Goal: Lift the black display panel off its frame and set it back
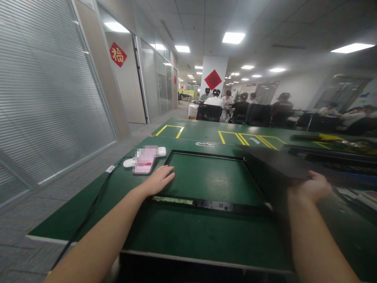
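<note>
A long green table (188, 239) with a pale front edge carries everything. A black rectangular frame (206, 202) lies flat on it, the green surface showing through its opening. Just left of the frame's far corner lies a pink phone (144, 161), with a small white device (161, 151) at its far end. A black cable (94, 204) runs from there over the table's left edge. Farther back, yellow tape outlines (247, 138) mark the surface.
</note>
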### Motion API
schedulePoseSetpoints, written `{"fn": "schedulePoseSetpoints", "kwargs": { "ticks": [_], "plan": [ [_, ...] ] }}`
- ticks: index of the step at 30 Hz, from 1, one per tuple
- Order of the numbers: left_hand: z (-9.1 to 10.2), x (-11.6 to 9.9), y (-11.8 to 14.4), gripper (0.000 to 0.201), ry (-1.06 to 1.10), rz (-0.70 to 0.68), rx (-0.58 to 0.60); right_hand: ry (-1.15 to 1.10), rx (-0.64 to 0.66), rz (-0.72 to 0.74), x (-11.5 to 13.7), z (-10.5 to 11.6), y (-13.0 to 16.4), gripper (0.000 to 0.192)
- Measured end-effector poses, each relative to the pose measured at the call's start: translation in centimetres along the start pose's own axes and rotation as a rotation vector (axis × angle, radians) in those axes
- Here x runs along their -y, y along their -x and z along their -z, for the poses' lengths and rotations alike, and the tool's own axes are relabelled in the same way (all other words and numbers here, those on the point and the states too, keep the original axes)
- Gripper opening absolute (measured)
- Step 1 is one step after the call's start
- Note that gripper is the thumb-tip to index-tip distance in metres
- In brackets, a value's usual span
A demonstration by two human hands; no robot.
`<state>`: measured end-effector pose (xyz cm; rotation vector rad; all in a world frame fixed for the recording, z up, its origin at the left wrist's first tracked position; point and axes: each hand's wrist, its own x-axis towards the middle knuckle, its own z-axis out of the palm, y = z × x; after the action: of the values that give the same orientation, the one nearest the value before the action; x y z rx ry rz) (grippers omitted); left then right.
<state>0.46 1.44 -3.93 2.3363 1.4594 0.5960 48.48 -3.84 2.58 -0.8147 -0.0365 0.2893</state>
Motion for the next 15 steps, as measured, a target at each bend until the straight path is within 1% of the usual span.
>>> {"fn": "schedulePoseSetpoints", "kwargs": {
  "ticks": [2,3,6,8,11,13,15],
  "plan": [
    [0.0,0.1,0.0,0.065,0.019,-0.007,-0.009,-0.004,-0.071,0.085,0.1,0.0,0.5,0.02],
    [-0.1,0.1,0.0,0.064,0.035,-0.011,-0.016,0.008,-0.09,0.091,0.0,0.0,0.6,0.021],
    [-0.1,0.3,0.0,0.062,0.086,-0.006,-0.031,0.071,-0.114,0.026,-0.4,0.2,0.3,0.023],
    [-0.2,0.3,-0.1,0.063,0.097,0.0,-0.032,0.113,-0.123,0.001,-0.9,0.3,-0.1,0.02],
    [-0.2,0.4,-0.1,0.064,0.067,-0.01,-0.019,0.183,-0.131,-0.035,-1.8,0.6,-0.8,0.016],
    [-0.2,0.4,-0.1,0.065,0.039,-0.02,-0.007,0.212,-0.155,-0.05,-2.4,0.9,-1.4,0.017],
    [-0.2,0.4,-0.1,0.064,0.024,-0.027,-0.002,0.207,-0.122,-0.088,-3.1,1.3,-2.1,0.021]
  ]
}}
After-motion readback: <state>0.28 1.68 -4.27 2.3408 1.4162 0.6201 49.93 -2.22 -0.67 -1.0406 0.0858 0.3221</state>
